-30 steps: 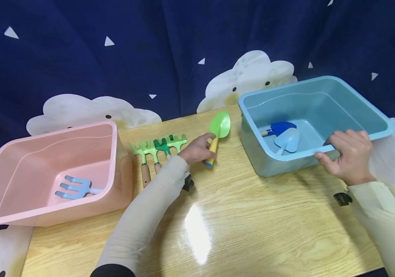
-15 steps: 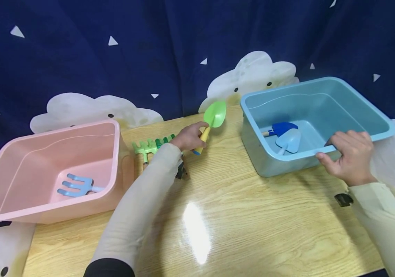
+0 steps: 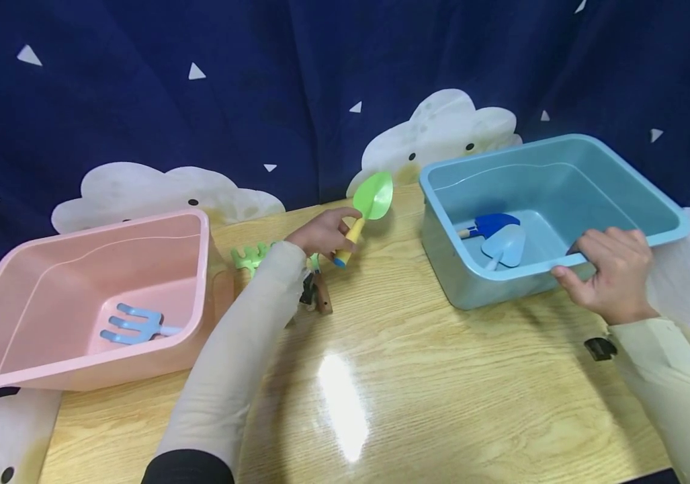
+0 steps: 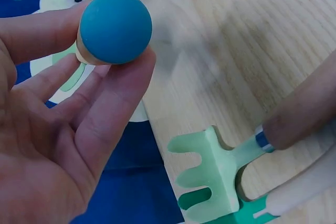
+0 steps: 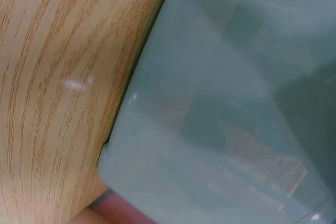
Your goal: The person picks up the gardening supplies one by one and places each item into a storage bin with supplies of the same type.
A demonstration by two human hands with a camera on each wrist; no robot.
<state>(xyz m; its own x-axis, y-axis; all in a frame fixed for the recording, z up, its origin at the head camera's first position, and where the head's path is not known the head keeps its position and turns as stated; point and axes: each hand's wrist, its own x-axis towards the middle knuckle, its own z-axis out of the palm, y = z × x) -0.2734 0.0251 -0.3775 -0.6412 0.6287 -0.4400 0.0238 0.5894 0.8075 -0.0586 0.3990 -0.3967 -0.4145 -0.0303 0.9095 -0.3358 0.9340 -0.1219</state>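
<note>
Pinching one green trowel (image 3: pixel 373 196) at upper centre is the left hand (image 3: pixel 324 234); at right, the right hand (image 3: pixel 613 272) grips one blue bin (image 3: pixel 450 265). Inside lie two small trowels (image 3: pixel 506 246); the worktop (image 3: pixel 441 390) bears at least two green forks (image 4: pixel 223 177), one pink bin (image 3: pixel 127 370) at left one light-blue fork (image 3: pixel 144 327).

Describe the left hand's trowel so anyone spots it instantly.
Left of the blue tub is the left hand. It grips a trowel with a yellow handle; the green blade differs from the tub's dark blue trowel and pale blue trowel.

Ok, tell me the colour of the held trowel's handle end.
Blue; the handle end shows best in the left wrist view.
</note>
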